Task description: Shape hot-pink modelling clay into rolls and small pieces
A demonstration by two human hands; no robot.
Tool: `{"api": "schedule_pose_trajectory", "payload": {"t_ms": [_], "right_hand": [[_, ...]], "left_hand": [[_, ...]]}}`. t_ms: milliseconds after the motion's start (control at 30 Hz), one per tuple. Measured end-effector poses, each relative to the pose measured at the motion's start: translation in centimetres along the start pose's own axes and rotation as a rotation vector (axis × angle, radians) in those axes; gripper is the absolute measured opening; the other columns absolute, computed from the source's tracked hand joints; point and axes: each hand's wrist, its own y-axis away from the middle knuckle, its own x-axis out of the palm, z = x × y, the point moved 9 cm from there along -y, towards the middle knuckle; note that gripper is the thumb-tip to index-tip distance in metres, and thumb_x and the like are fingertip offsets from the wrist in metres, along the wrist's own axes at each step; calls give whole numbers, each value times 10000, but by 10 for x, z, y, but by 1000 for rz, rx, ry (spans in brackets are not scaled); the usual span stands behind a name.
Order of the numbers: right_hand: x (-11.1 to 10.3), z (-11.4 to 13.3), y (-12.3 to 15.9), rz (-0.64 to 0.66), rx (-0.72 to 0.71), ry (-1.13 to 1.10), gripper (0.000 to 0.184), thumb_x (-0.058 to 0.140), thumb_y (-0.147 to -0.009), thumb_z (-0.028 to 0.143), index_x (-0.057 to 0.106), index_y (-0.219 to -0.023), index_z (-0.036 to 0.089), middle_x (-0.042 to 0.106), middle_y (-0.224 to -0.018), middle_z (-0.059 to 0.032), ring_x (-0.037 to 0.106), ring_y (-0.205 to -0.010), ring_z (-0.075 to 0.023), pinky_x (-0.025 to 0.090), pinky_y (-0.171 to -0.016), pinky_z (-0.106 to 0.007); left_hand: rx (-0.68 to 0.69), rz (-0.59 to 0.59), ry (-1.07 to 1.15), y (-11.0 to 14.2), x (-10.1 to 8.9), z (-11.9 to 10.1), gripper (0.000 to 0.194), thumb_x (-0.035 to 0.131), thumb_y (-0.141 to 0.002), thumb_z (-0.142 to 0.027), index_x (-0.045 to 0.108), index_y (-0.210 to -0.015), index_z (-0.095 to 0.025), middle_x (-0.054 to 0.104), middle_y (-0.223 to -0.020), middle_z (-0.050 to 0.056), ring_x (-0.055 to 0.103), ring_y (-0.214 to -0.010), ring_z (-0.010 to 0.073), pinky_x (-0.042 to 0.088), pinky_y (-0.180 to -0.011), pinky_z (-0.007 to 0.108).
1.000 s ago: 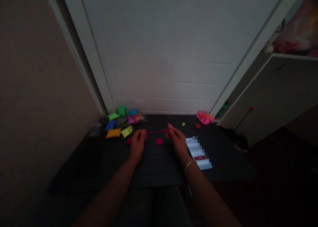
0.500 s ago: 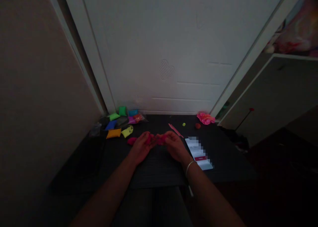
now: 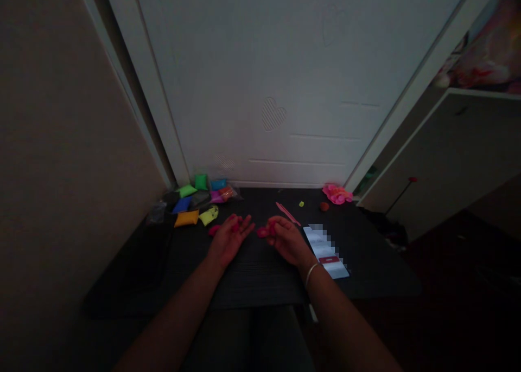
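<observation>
My right hand (image 3: 288,243) is closed with its fingertips pinching a piece of deep pink modelling clay (image 3: 264,232). Over the table's left-centre, my left hand (image 3: 226,244) also has pink clay (image 3: 235,225) held near the thumb, while its other fingers stretch out to the right. A gap separates the two hands. Beside the left hand, partly behind it, lies another pink lump (image 3: 214,230). Dim light hides the exact shapes of the clay.
Soft coloured packets, including an orange packet (image 3: 186,218) and a green packet (image 3: 201,181), lie at the back left. Pink sticks (image 3: 288,213), a small yellow piece (image 3: 301,204), a reddish ball (image 3: 324,206), a ruffled pink object (image 3: 337,194) and a lit phone-like screen (image 3: 315,242) are to the right.
My hands have come apart, the left moving slightly left with its fingers spreading. The pink clay that was between them now shows as separate pieces, one in each hand.
</observation>
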Motion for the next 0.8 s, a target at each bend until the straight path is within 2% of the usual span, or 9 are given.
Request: {"api": "schedule_pose_trajectory", "payload": {"t_ms": [100,200,267,333,367,467,567,667,800], "right_hand": [[-2,-7,-1,-22,62,66,202,657,-678,280,625,-858,194,605,-722,10,579,-642,-94,395,-474,-170],[-14,-6,-4,-134,45,94,216,664,-667,270,636,-863,184,617,-740,2,559,-626,-81,409,-509,-178],[-24,2,-5,-231,-14,69,230,660,-670,267,636,-887,196,628,-799,-2,561,-661,-81,435,-563,-189],[-33,10,-5,-304,-77,23,239,642,-688,280,629,-917,210,630,-890,-9,571,-725,-88,458,-630,-202],[-36,13,-5,-326,-101,-4,245,632,-698,287,624,-932,216,625,-934,-11,575,-760,-92,466,-667,-211],[-41,19,-5,-341,-147,-65,268,627,-701,274,611,-963,222,614,-994,-12,577,-858,-111,462,-788,-244],[-39,19,-4,-323,-158,-81,298,652,-677,230,605,-971,217,619,-983,-9,574,-904,-118,442,-851,-254],[-38,18,-3,-324,-142,-65,317,670,-661,217,603,-971,216,622,-981,-10,581,-892,-119,453,-844,-259],[-43,18,-2,-368,-139,-22,306,693,-635,224,618,-931,216,639,-922,-7,597,-839,-126,487,-783,-262]], "left_hand": [[-9,-22,13,3,2,-2,163,413,-812,-111,516,-693,-152,607,-794,31,603,-811,152,472,-801,399],[-38,5,-20,4,5,-3,168,401,-827,-137,490,-686,-154,503,-614,-34,495,-472,31,491,-558,193],[-28,24,-88,2,5,-4,130,456,-805,-182,473,-677,-162,410,-544,-68,332,-348,4,343,-356,111],[68,-21,-198,1,0,-11,128,494,-779,-272,487,-700,-171,381,-533,-74,255,-330,12,226,-299,120],[147,-65,-278,1,-4,-17,156,489,-773,-321,508,-720,-175,381,-534,-69,248,-336,20,216,-302,132],[397,-164,-661,6,-4,-36,244,446,-773,-381,593,-760,-186,436,-580,-28,338,-412,69,313,-382,186],[579,-130,-1043,12,9,-41,172,506,-740,-302,643,-801,-219,527,-733,31,490,-700,170,412,-682,272],[620,-91,-1188,11,11,-36,232,590,-663,-187,629,-887,-232,548,-924,68,410,-1026,271,224,-965,362],[511,-75,-1062,3,-3,-27,204,584,-617,-81,627,-759,-222,556,-1008,93,224,-1215,315,40,-1031,405]]}}
